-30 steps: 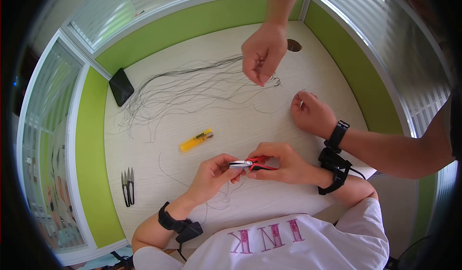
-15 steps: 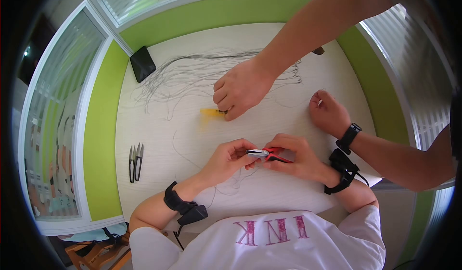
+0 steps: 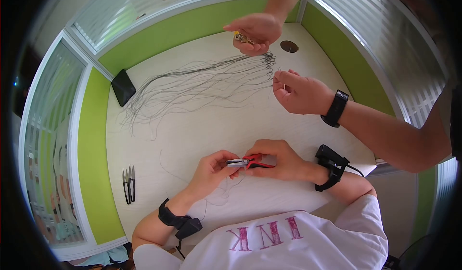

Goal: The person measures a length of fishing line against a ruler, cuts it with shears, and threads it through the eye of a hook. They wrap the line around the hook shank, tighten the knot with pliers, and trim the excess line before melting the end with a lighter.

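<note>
My right hand (image 3: 276,159) is wrapped round the red-and-black handles of a pair of pliers (image 3: 252,162), whose jaws point left. My left hand (image 3: 211,171) is closed at those jaws, finger and thumb pinched together. A thin grey line (image 3: 226,193) comes out by its fingertips and loops below over the table; the pinched end is hidden. Farther off, a co-worker's hand (image 3: 262,29), palm up, cups small brass-coloured pieces (image 3: 243,38). The co-worker's other hand (image 3: 305,93), with a black wristband, has its fingertips pinched beside the curled ends of the strands.
A bundle of long thin dark strands (image 3: 192,77) lies across the back of the white table (image 3: 144,157). Thread snips (image 3: 129,186) lie at the left. A black flat object (image 3: 123,87) rests by the green partition (image 3: 96,164). A round hole (image 3: 289,46) is at the back right.
The co-worker's hand has moved from mid-table to the back, taking the yellow object off the tabletop, and now faces palm up. Their other hand has moved to the strand ends. My hands keep their grip.
</note>
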A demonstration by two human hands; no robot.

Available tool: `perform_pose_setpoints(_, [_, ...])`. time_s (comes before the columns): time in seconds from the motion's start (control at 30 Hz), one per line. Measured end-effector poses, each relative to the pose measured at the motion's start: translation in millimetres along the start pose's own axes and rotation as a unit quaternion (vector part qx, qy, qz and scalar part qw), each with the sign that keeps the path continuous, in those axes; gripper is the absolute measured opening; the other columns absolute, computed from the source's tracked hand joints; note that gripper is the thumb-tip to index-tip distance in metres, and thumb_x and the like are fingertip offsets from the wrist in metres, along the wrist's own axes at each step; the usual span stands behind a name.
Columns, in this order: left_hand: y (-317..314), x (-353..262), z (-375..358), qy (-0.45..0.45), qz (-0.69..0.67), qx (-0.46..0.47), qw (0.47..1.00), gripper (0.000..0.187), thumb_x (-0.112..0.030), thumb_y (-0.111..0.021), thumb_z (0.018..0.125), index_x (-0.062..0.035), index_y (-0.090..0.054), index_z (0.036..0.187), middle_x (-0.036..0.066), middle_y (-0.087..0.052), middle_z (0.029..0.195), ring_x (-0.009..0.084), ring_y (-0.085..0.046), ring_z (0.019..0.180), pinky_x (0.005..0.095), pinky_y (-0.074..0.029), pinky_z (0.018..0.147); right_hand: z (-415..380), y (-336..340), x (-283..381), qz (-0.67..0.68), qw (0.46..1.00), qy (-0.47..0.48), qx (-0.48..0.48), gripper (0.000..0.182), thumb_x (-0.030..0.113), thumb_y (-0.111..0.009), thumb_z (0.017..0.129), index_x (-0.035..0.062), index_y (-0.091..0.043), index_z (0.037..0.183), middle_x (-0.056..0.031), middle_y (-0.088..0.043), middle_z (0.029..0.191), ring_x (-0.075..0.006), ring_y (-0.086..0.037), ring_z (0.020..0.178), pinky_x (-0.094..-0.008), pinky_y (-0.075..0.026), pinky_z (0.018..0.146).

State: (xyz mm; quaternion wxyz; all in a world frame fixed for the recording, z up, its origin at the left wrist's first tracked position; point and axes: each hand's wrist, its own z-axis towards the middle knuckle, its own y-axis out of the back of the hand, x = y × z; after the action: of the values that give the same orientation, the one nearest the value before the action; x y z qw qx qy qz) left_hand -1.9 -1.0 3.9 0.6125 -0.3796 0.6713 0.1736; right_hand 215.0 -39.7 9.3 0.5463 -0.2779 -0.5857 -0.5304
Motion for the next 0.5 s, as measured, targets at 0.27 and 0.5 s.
perform_pose_setpoints(0.27, [4.3,0.2,-5.3,0.001,0.009,0.005,1.0,0.016,0.002,-0.055,0.087,0.0061,-0.055,0.103,0.009,-0.062,0.091,0.0112,-0.056,0.074,0.0251,-0.047,0.068,-1.2,-5.9,7.6,-0.021,1.0,0.001,0.005,0.029,0.014,-0.076,0.074,0.0004,-0.063,0.096,-0.0061,-0.06,0.083,-0.0148,-0.057,0.075,-0.0264,-0.045,0.067])
perform_pose_setpoints(0.5, [6.1,-0.1,-6.4,-0.001,-0.011,0.015,1.0,0.018,0.003,-0.054,0.087,0.0066,-0.054,0.105,0.009,-0.062,0.091,0.0111,-0.056,0.076,0.0248,-0.047,0.07,0.1,-6.0,6.7,-0.036,0.999,0.006,0.007,0.029,0.015,-0.076,0.074,0.0004,-0.063,0.096,-0.0062,-0.06,0.083,-0.0153,-0.057,0.073,-0.0269,-0.045,0.065])
